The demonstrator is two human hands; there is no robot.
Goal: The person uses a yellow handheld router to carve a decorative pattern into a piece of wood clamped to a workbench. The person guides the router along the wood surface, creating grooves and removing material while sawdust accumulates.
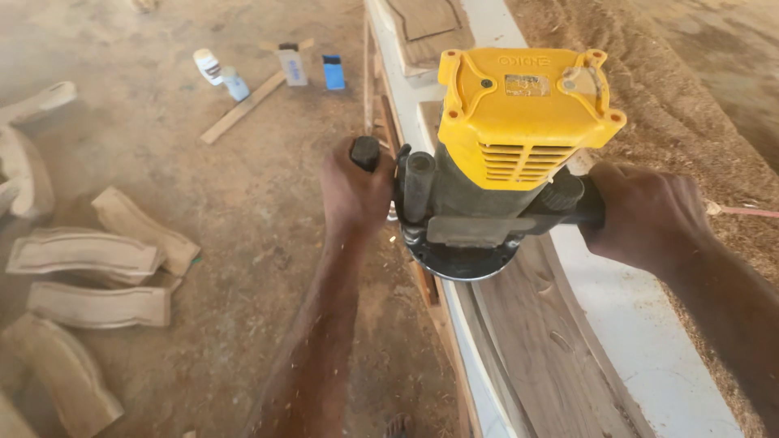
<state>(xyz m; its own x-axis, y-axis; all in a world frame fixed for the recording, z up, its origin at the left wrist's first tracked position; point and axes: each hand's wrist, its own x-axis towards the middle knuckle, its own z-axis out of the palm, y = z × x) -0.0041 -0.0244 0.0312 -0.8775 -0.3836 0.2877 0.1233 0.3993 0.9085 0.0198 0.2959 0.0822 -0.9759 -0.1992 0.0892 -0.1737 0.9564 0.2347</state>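
A wood router (503,154) with a yellow top cap and dark body stands on a curved brown wooden piece (552,341) that lies on a white workbench (649,341). My left hand (353,191) grips the router's left black handle. My right hand (645,215) wraps around the right handle, which it mostly hides. The round base plate (458,264) rests at the piece's left edge.
Several carved curved wooden pieces (85,255) lie on the dusty floor at left. A wooden strip (243,107), small bottles (209,66) and a blue box (333,71) sit farther back. Sawdust is heaped to the right of the bench (698,105). More wooden panels (426,28) lie at the bench's far end.
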